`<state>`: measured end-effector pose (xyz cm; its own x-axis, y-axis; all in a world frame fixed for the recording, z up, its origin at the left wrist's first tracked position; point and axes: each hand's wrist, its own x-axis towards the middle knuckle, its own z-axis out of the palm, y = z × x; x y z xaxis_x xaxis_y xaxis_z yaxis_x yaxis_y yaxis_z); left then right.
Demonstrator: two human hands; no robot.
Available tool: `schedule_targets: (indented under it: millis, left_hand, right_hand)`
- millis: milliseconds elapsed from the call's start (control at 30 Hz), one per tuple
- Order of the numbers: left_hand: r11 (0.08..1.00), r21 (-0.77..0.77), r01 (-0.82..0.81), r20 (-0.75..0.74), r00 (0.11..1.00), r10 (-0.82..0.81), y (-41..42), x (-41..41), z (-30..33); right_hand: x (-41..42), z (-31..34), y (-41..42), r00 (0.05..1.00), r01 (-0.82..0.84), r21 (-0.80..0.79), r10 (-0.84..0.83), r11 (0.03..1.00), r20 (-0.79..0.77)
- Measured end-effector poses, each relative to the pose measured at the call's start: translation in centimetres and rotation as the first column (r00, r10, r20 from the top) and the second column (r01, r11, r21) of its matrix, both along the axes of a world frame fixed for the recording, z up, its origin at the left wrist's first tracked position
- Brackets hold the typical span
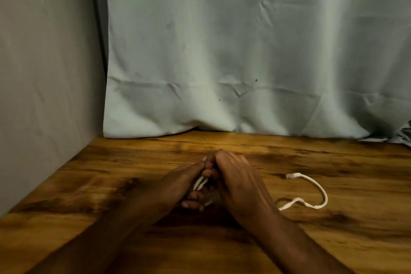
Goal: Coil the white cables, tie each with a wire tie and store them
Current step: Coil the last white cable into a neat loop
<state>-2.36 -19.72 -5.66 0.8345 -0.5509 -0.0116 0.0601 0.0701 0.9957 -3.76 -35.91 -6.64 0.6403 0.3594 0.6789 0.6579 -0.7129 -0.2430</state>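
Both my hands meet over the middle of the wooden table (111, 184). My left hand (178, 182) and my right hand (238, 180) close together round a bundle of white cable (199, 183); only a few white strands show between the fingers. The cable's loose end (311, 193) trails out from under my right wrist, curves across the table to the right and ends in a flat white plug at the far tip. No wire tie can be made out; most of the coil is hidden by my fingers.
A pale grey-green cloth (244, 51) hangs as a backdrop along the table's far edge. A plain grey wall (44, 73) bounds the table on the left. Bare wood lies to the left of my hands and in front of them.
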Motion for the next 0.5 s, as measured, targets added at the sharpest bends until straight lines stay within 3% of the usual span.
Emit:
schedule_targets:
  millis: [200, 500]
  left_hand:
    - [0.997, 0.049, 0.066, -0.090, 0.994, -0.061, 0.0, -0.8, 0.8]
    - [0.956, -0.049, 0.290, -0.098, 0.951, -0.294, 1.0, -0.5, 1.2]
  right_hand:
    - [-0.4, 0.3, -0.3, 0.996, -0.029, 0.057, 0.033, 0.998, -0.085]
    - [0.5, -0.7, -1.4, 0.962, -0.071, 0.257, 0.134, 0.964, -0.239]
